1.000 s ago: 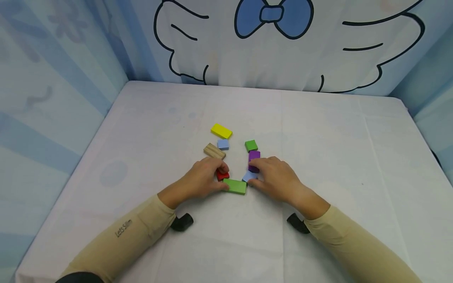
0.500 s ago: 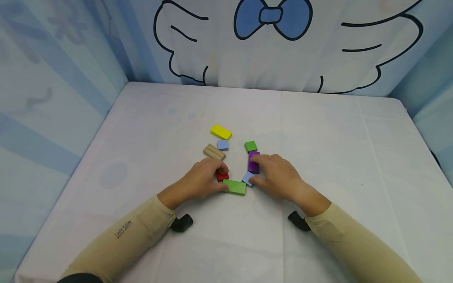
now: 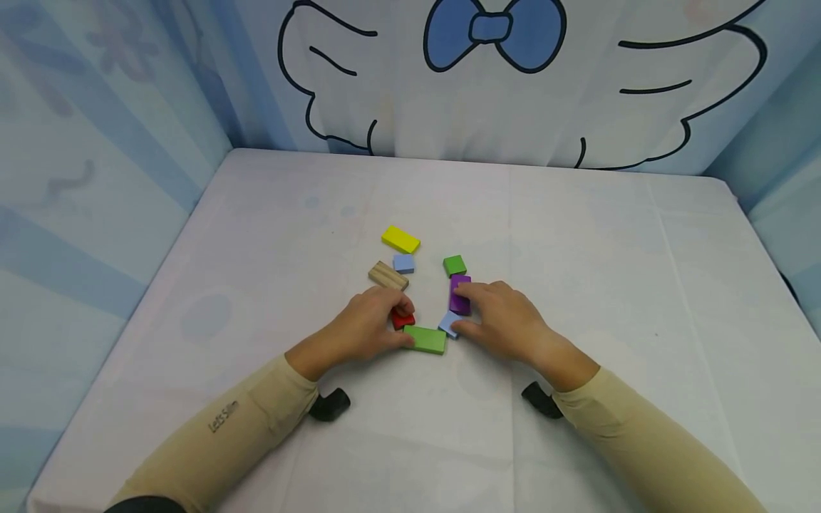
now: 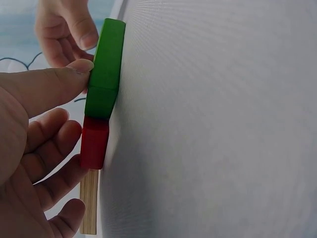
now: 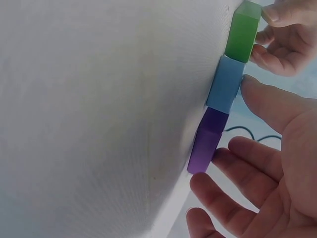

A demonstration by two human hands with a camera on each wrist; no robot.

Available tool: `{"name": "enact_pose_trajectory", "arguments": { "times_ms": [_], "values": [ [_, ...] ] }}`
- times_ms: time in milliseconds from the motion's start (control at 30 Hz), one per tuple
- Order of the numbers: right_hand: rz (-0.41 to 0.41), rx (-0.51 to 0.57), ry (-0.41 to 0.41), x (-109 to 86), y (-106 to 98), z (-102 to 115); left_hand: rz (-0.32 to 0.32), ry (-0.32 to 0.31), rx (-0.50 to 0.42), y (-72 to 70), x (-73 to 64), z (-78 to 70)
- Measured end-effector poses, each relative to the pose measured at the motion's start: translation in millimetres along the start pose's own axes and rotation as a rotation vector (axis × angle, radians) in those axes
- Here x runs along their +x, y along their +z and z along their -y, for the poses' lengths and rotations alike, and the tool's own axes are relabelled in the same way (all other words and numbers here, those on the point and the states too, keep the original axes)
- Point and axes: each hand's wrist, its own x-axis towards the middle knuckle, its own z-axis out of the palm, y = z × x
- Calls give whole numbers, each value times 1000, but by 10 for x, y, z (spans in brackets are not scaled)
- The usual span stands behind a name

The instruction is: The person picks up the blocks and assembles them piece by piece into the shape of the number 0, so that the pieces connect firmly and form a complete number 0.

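My left hand [image 3: 365, 322] rests its thumb tip on the long green block [image 3: 427, 340] and its fingertips at the small red block [image 3: 402, 320], partly covering it. In the left wrist view these two blocks stand end to end. My right hand [image 3: 503, 318] has its thumb at the small light blue block [image 3: 449, 323] and its index fingertip on the purple block [image 3: 459, 299]. Fingers of both hands are loosely bent and not wrapped round any block. A small green block [image 3: 455, 266] lies at the far end of the purple one.
Above my left hand, a wood-coloured block [image 3: 388, 275], a second light blue block [image 3: 404, 263] and a yellow block [image 3: 400, 239] run away from me. All lie on a white-covered table [image 3: 609, 249]. Patterned curtains [image 3: 500, 107] stand behind it and at both sides.
My right hand has eased slightly away and to the right, uncovering more of the purple and light blue blocks. The left hand keeps its place, and the blocks' arrangement looks the same.
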Motion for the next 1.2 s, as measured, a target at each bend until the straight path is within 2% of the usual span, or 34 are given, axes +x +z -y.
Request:
{"name": "enact_pose_trajectory", "arguments": {
  "times_ms": [233,400,633,833,1033,1200],
  "values": [
    [4,3,4,-6,6,-4,-3,2,15,-15,-10,-11],
    [15,3,12,-8,3,-3,-11,-3,24,-77,-9,-23],
    [42,-3,29,-6,-15,7,-55,-39,10,-284,27,20],
    [44,-7,30,-8,-20,10,-101,-74,48,-458,91,123],
    [49,0,36,-12,-11,13,-71,-140,122,-530,179,209],
    [51,2,35,-9,-8,12,-34,-149,149,-516,271,258]
  ]
}}
